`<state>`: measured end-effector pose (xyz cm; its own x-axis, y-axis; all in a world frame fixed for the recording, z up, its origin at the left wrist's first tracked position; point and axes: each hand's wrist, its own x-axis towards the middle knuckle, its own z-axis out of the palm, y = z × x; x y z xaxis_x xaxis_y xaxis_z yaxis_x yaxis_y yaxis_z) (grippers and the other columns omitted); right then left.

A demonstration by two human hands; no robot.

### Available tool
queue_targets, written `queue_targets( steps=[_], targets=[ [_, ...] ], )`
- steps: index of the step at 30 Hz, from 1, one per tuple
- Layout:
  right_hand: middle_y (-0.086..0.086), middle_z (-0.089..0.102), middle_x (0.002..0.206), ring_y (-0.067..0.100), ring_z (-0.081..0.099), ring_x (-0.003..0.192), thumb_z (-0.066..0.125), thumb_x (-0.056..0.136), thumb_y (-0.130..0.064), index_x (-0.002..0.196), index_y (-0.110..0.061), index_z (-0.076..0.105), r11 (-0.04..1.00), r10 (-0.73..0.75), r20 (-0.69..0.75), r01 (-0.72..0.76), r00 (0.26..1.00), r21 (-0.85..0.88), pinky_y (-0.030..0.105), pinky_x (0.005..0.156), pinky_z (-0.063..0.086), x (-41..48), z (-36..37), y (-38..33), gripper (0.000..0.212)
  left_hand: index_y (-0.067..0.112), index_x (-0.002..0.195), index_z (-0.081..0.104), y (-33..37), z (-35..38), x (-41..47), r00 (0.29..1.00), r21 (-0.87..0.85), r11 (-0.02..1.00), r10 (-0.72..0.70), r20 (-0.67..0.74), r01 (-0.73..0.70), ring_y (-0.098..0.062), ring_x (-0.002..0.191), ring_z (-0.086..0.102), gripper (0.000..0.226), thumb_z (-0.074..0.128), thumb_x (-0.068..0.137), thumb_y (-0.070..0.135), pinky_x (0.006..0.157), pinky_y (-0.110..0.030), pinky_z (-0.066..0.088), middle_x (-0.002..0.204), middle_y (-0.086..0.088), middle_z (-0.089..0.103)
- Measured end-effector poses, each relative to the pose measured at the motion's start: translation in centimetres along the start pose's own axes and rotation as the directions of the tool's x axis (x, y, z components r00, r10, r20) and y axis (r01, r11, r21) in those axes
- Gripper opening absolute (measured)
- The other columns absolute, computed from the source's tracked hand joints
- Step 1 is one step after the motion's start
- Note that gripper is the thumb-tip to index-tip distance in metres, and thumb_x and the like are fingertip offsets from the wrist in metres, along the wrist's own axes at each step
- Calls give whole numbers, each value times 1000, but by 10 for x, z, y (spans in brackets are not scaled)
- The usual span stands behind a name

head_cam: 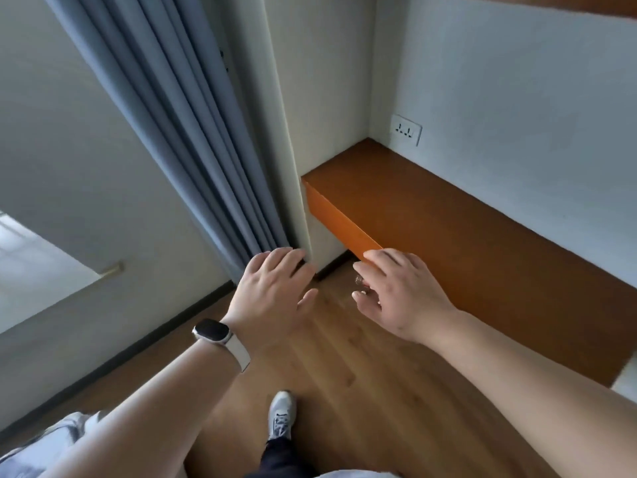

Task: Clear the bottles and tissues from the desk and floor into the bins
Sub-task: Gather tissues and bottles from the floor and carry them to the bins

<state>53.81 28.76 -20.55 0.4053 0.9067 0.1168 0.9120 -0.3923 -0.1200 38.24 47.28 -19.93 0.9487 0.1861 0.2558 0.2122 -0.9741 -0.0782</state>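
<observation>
Both bare forearms reach over the wooden floor (344, 357). Left hand (272, 294) spreads empty fingers; right hand (400, 291) curls loose fingers above a blurred clear bottle (360, 282) beneath the orange counter (482, 243).

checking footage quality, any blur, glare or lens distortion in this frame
Head view: wide-angle bending tilts the grey curtain and walls; soft daylight, no harsh glare on the orange wooden desk; a small clear object by the right hand is too blurred to identify; left hand fairly sharp.
</observation>
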Motion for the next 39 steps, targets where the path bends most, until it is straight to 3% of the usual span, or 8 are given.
queue_targets(
  steps=[6, 15, 18, 21, 26, 31, 39],
  targets=[
    [2, 56, 131, 24, 50, 123, 37, 94, -53, 127, -20, 57, 976, 216, 43, -215, 976, -16, 43, 101, 42, 57, 21, -13, 51, 21, 120, 60, -75, 36, 69, 979, -54, 980, 194, 66, -191, -26, 120, 53, 36, 54, 90, 41, 100, -43, 39, 121, -2, 62],
    [-2, 54, 129, 23, 51, 117, 39, 93, -52, 126, -22, 57, 905, 425, 107, -418, 899, -84, 41, 97, 42, 151, 71, -29, 48, 19, 123, 58, -170, 118, 132, 921, -179, 917, 377, 98, -356, -31, 118, 56, 39, 51, 91, 40, 96, -49, 45, 127, -8, 61],
    [-1, 54, 128, 24, 51, 116, 39, 94, -50, 123, -21, 57, 875, 484, 141, -475, 864, -89, 42, 95, 43, 163, 98, -24, 45, 19, 125, 57, -184, 147, 145, 899, -205, 906, 405, 167, -370, -31, 120, 54, 41, 42, 94, 41, 98, -48, 42, 128, -7, 59],
    [2, 54, 129, 26, 51, 118, 39, 94, -49, 123, -20, 56, 850, 526, 177, -518, 832, -93, 44, 95, 44, 170, 134, -14, 45, 19, 127, 56, -191, 179, 154, 884, -238, 907, 402, 239, -348, -30, 124, 51, 42, 46, 92, 40, 101, -49, 40, 131, -7, 58],
    [4, 57, 125, 27, 53, 113, 34, 91, -48, 120, -16, 57, 835, 546, 200, -548, 813, -53, 44, 90, 47, 181, 221, 21, 49, 21, 127, 54, -187, 269, 168, 873, -261, 905, 403, 274, -336, -30, 124, 52, 40, 53, 90, 36, 102, -50, 42, 130, -7, 58],
    [6, 62, 112, 28, 57, 101, 46, 87, -45, 111, -14, 63, 856, 508, 163, -517, 846, 14, 41, 83, 43, 193, 342, 65, 43, 17, 125, 60, -163, 392, 173, 881, -275, 923, 351, 317, -268, -31, 122, 54, 41, 53, 87, 32, 100, -49, 42, 128, -9, 61],
    [5, 58, 115, 27, 54, 103, 41, 88, -47, 114, -16, 60, 890, 441, 249, -456, 862, 4, 43, 83, 45, 211, 546, 128, 45, 18, 130, 54, -134, 616, 158, 870, -269, 933, 330, 366, -240, -34, 120, 53, 44, 55, 89, 37, 99, -50, 41, 131, -12, 58]
  ],
)
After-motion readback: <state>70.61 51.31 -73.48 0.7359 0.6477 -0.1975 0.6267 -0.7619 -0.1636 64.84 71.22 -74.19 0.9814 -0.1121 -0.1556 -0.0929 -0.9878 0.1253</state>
